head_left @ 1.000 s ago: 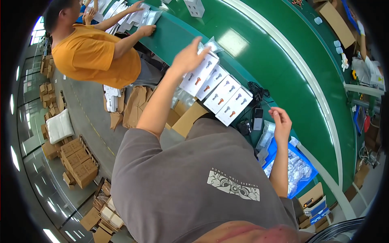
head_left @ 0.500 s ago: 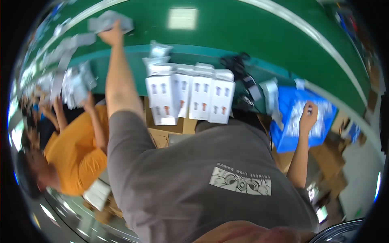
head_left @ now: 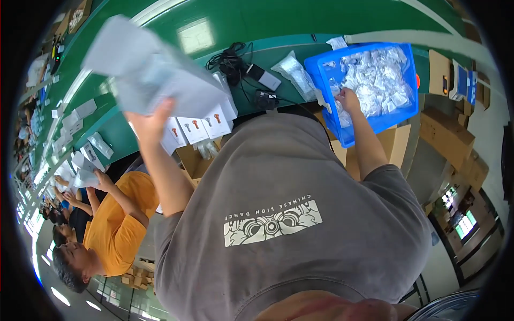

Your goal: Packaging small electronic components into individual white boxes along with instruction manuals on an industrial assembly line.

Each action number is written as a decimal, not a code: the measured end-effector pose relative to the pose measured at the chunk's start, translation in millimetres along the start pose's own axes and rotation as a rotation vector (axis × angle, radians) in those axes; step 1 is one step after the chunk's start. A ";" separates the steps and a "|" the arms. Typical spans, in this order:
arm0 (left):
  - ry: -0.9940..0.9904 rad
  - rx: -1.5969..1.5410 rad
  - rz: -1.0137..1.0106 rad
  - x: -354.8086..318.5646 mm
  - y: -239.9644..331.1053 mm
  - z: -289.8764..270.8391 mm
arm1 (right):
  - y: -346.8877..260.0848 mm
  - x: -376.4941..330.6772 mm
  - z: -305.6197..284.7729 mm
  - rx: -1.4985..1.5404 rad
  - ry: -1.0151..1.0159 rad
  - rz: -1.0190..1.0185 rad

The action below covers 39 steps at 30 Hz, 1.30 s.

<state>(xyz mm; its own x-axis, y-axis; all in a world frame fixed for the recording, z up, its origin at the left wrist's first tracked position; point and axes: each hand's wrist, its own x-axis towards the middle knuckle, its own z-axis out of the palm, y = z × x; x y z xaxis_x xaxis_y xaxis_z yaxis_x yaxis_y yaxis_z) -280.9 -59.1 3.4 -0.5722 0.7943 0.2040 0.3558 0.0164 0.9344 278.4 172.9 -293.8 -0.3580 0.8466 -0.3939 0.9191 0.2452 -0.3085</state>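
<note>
Head view of a packing station. The left hand (head_left: 152, 120) is raised above the surface (head_left: 300, 21), fingers closed on a flat white box (head_left: 155, 80) held up in the air, tilted and motion-blurred. The right hand (head_left: 348, 99) reaches into the blue bin (head_left: 326, 67) at the surface's right end, fingers curled among clear bagged parts (head_left: 380, 80); whether it grips a bag cannot be told. A row of like white boxes (head_left: 201, 125) stands along the near edge below the raised one, and one loose bag (head_left: 293, 72) lies just left of the bin beside black cables (head_left: 233, 59). Judged from this, work is in mid-course: several boxes wait in the row, the bin remains well filled, and the lifted box is not yet set down. A co-worker in orange (head_left: 115, 219) handles items at the left.
</note>
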 end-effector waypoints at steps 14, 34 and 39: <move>-0.489 -0.006 -0.181 -43.6 42.8 186.0 | 21.5 19.8 -62.7 0.544 -0.028 -0.059; -0.614 -0.153 -0.196 -39.8 54.9 184.1 | -275.4 -75.9 -263.5 0.281 -0.298 -1.074; -0.418 -0.335 -0.261 -57.3 42.3 180.0 | -301.3 -93.0 -282.6 0.487 -0.174 -0.961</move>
<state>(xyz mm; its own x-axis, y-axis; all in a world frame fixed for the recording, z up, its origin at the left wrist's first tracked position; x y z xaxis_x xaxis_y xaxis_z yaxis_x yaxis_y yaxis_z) -100.0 5.4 -21.3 -0.2461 0.9626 -0.1135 -0.0485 0.1048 0.9933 81.3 153.8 80.5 -0.9452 0.3140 0.0894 0.0935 0.5229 -0.8472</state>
